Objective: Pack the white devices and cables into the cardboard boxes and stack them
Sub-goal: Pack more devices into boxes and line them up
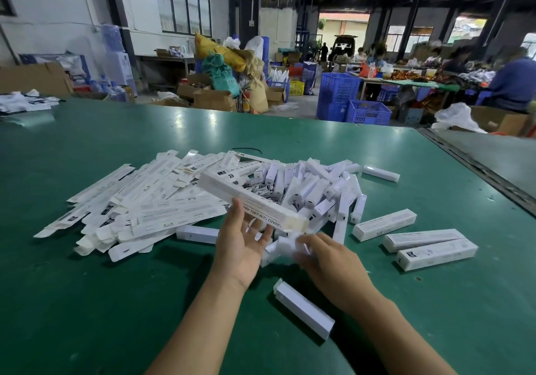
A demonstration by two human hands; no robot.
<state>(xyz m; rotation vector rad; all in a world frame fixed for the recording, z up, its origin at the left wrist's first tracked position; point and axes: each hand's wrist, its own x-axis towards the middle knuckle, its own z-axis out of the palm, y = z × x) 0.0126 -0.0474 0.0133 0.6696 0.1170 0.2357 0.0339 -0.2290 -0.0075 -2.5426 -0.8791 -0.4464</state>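
Box (252,200): aloft above table (87,287) middle, carried on flat left hand (242,247). Device (285,245): blurred, gripped by right hand (330,261) at open end. Advice: steady box, align device squarely, slide without crushing flap.

Green table (116,302): flat cartons (139,206), white devices (319,189), closed boxes (429,244).

Right hand (327,261) fingertips and white thing at them smeared by motion; grip unreadable. Cables (265,192) mostly hidden behind raised box (252,203). Small print on flattened boxes (162,200) illegible. Both forearms cut by bottom edge. Background workers (510,84) blurred.
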